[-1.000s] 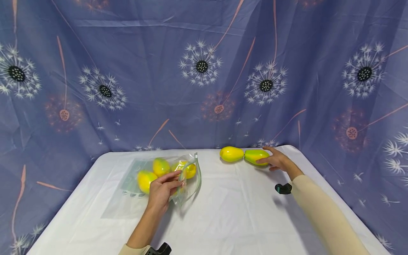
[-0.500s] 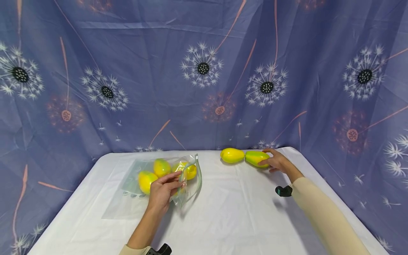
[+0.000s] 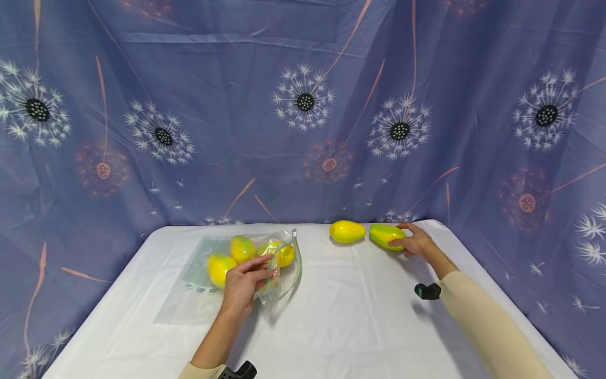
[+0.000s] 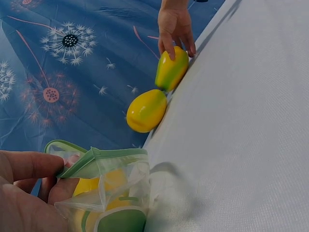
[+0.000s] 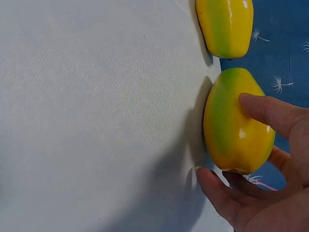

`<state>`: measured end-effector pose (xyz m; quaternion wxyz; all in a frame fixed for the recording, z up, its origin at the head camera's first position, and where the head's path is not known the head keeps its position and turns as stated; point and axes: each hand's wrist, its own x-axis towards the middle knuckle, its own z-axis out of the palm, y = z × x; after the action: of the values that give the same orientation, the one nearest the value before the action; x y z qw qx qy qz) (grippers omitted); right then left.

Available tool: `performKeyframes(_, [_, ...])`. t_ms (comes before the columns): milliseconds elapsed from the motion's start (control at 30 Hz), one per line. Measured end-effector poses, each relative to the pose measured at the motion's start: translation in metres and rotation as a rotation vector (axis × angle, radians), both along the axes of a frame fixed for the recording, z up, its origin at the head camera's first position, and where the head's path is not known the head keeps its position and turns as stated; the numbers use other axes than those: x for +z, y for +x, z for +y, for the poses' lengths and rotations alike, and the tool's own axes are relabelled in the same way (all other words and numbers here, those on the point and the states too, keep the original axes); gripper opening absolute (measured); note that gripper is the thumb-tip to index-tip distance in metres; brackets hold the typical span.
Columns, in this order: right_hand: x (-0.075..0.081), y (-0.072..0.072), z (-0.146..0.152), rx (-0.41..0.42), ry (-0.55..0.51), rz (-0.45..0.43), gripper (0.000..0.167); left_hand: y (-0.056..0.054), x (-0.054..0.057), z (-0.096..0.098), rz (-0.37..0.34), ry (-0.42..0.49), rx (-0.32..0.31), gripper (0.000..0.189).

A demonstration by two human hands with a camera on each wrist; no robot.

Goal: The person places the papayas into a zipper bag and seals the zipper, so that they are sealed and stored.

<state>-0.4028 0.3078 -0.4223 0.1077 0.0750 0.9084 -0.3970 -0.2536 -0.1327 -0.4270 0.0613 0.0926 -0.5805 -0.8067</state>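
Papayas (image 3: 221,271) in a clear zip bag (image 3: 194,275): left of centre, lower half of the frame, flat on the white tablecloth (image 3: 341,316); at least three show, exact count obscured.

Left hand (image 3: 241,287): mine, laid over the bag; finger and thumb pinch the rim, the mouth parted toward the right. I judge this pinch should hold steady so the gap does not collapse.

Right hand (image 3: 414,243): mine, right of centre; fingers part-curled round the outer end of a green-and-yellow papaya (image 3: 384,237), which rests on the cloth. One fingertip appears off the fruit, by the cloth.

Handling note: the skin looks glossy and likely to slip or roll; best to seat digits on opposite sides before any lift.

Yellow papaya (image 3: 347,231): just left of the gripped one, narrow gap between; a straight lift should avoid knocking it.

Dandelion-print backdrop (image 3: 227,131): behind all, filling the upper frame.
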Motion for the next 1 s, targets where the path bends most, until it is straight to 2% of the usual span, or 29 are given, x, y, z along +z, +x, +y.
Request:
performKeyframes(200, [0.010,0.010,0.005,0.010,0.026,0.065,0.086,0.000,0.000,0.001,-0.015,-0.007,0.009,0.040])
performKeyframes(467, [0.026,0.019,0.000,0.075,0.058,0.119,0.086,0.000,0.000,0.000,-0.022,-0.001,0.008,0.039])
performKeyframes(700, [0.038,0.028,-0.016,0.132,0.076,0.154,0.085,0.000,0.000,0.000,-0.017,-0.002,0.015,0.040])
performKeyframes(1000, [0.044,0.038,-0.047,0.195,0.044,0.181,0.078,-0.001,0.001,0.000,-0.028,-0.016,0.012,0.042])
